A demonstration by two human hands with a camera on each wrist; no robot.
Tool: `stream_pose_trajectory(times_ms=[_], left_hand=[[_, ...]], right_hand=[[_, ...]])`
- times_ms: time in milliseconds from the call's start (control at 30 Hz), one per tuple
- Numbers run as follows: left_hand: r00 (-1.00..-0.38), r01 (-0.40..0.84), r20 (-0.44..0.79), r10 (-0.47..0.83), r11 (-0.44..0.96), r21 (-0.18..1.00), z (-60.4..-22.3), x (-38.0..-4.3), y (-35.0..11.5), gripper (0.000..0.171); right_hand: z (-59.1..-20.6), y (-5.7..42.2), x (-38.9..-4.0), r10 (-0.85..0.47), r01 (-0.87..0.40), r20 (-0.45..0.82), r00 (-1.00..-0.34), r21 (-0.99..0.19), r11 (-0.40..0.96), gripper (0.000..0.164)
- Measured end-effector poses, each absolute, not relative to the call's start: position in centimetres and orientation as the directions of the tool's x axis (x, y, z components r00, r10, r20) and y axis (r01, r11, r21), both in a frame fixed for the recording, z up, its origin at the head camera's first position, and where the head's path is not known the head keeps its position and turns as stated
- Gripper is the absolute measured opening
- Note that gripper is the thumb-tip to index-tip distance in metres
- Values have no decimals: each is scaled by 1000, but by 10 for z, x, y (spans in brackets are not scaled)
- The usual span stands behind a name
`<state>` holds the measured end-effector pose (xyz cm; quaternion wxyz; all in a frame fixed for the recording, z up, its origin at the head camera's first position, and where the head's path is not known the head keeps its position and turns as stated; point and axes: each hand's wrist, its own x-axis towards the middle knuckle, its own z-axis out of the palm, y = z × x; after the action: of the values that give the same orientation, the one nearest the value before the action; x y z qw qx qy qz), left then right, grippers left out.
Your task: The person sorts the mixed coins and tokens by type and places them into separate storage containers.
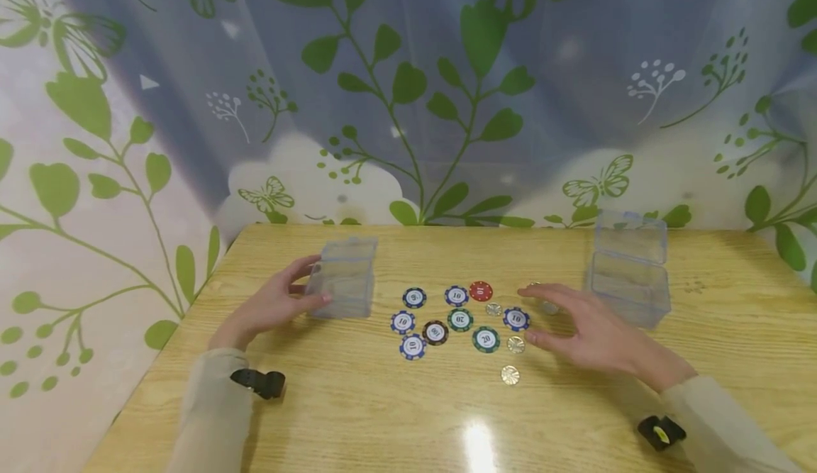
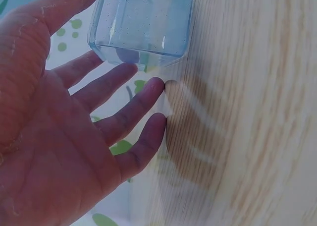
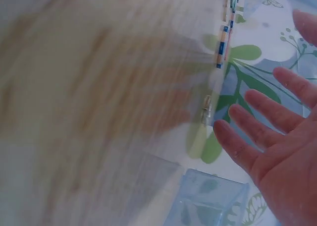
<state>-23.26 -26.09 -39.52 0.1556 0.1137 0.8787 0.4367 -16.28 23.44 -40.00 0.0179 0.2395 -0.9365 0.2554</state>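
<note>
My left hand holds the left side of a clear plastic box, thumb along its near side and fingers behind. The box's lid stands raised at the back. In the left wrist view the lower fingers spread beyond the box. My right hand hovers with fingers apart and nothing held, beside a blue poker chip and a gold coin. A red chip, a green chip and a black chip lie flat among several others between the hands.
A second clear box with a raised lid stands right of my right hand. One gold coin lies nearest the front. Patterned curtain hangs behind the wooden table.
</note>
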Motion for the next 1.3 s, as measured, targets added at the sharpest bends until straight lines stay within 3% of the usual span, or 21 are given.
stream_pose_trajectory(times_ms=[500, 800, 1067, 1300], left_hand=[[-908, 28, -205, 365, 543, 839, -394, -229, -254, 91], [-914, 6, -222, 341, 557, 831, -395, -227, -253, 92], [-911, 18, -219, 349, 564, 825, -395, -223, -251, 92], [-903, 37, -211, 374, 558, 829, -393, -219, -251, 90]], right_hand=[[-405, 229, -179, -598, -548, 76, -798, -506, 667, 28], [-407, 225, -184, -646, -602, 63, -760, -442, 665, 22], [-401, 216, -187, -649, -596, 39, -760, -442, 671, 20], [-397, 207, -191, -622, -548, -14, -783, -460, 699, 27]])
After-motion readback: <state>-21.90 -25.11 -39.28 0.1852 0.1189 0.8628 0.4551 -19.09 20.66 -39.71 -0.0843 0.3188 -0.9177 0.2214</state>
